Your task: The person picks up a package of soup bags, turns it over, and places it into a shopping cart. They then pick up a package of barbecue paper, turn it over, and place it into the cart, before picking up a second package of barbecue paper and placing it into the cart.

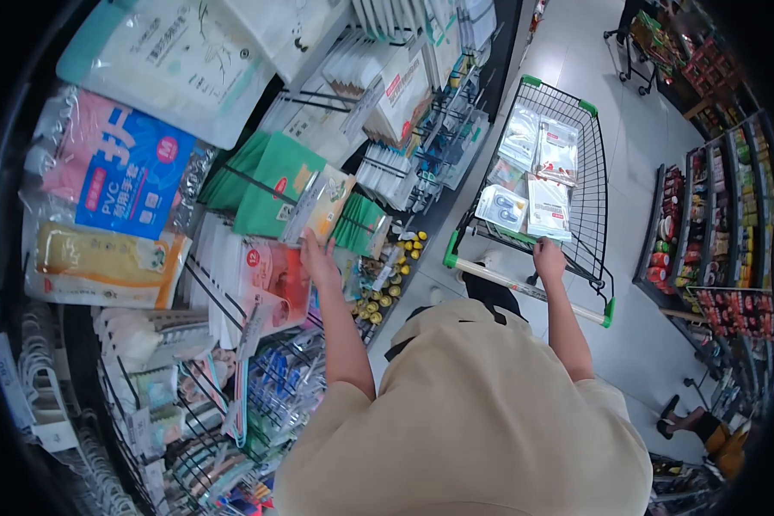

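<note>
My left hand (319, 261) reaches into the hanging display, its fingers closed at the lower edge of a yellow-and-white packet (329, 205). Green packets (277, 185) hang just behind it, and a red-and-white packet (277, 279) hangs below. My right hand (549, 260) is curled above the handle of the shopping cart (605, 172), at the lower edge of a white packet (549, 206) in the cart. What its fingers grip, if anything, is hidden. Beside that packet lies a clear pack with blue-handled scissors (502, 206).
Blue-labelled PVC glove packs (133, 172) hang at the far left, above plastic hangers (47, 370). Yellow-capped items (378, 301) sit low by the rack. Across the tiled aisle (649, 146) stand stocked shelves (727, 206). Another person's leg (692, 421) shows at the lower right.
</note>
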{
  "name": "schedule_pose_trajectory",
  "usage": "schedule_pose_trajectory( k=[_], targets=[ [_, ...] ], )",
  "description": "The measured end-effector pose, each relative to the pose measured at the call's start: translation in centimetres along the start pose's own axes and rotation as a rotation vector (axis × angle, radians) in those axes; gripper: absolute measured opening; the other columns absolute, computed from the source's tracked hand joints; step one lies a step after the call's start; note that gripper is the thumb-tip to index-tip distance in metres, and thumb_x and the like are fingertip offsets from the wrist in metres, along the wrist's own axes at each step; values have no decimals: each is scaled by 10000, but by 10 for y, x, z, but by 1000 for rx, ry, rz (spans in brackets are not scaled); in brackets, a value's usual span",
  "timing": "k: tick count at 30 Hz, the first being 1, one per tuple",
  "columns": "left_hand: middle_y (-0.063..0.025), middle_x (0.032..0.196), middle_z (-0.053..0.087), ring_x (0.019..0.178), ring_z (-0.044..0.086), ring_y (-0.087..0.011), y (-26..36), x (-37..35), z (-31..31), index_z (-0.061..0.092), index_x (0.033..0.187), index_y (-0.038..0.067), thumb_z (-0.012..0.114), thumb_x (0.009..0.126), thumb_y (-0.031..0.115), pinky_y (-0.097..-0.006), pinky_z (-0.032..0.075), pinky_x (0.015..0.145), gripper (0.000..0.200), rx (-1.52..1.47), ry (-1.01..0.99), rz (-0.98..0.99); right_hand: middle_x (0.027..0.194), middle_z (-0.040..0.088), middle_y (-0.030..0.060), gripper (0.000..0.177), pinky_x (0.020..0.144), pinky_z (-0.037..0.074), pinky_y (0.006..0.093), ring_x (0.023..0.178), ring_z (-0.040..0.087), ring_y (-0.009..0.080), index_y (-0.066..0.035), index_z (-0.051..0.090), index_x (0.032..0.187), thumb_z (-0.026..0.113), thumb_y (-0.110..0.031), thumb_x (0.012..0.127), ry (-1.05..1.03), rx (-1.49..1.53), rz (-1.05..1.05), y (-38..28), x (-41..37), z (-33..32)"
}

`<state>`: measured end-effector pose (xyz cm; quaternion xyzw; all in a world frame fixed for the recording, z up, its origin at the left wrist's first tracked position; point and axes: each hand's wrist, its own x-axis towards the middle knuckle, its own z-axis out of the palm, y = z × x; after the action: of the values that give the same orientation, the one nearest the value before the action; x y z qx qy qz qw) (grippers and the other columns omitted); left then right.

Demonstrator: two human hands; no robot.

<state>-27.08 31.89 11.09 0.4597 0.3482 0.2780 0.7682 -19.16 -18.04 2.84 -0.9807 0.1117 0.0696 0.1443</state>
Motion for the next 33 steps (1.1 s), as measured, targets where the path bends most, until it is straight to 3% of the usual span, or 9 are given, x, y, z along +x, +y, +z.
schedule_pose_trajectory(
  k=[7,14,23,33],
  targets=[
    [-108,1318,543,1220,514,-240,-11,-4,-21,458,1360,35,599,959,389,-438,457,947,554,44,-9,13,855,702,185,267,707,532,497,787,685,359,-102,707,995,537,-267,872,38,64,-27,-1,-3,-2],
    [-152,1372,473,1263,492,-340,-24,-19,-46,408,1359,-15,567,985,278,-463,474,999,501,-158,52,-27,797,692,171,226,665,530,474,742,672,360,-94,706,935,576,-263,861,66,88,-36,4,-1,6],
    [-232,1408,416,1272,489,-347,-23,-56,-30,329,1420,-16,579,977,234,-456,450,1027,567,-186,57,-67,797,690,175,228,684,537,476,750,676,350,-80,708,933,583,-242,833,52,71,-65,5,-2,4],
    [-227,1359,472,1204,552,-329,-14,-86,-1,356,1391,-30,470,1019,293,-418,471,1009,505,-78,-126,-3,791,686,183,231,687,532,490,745,674,365,-54,680,888,544,-234,835,48,81,-46,1,-6,-3]
  ],
)
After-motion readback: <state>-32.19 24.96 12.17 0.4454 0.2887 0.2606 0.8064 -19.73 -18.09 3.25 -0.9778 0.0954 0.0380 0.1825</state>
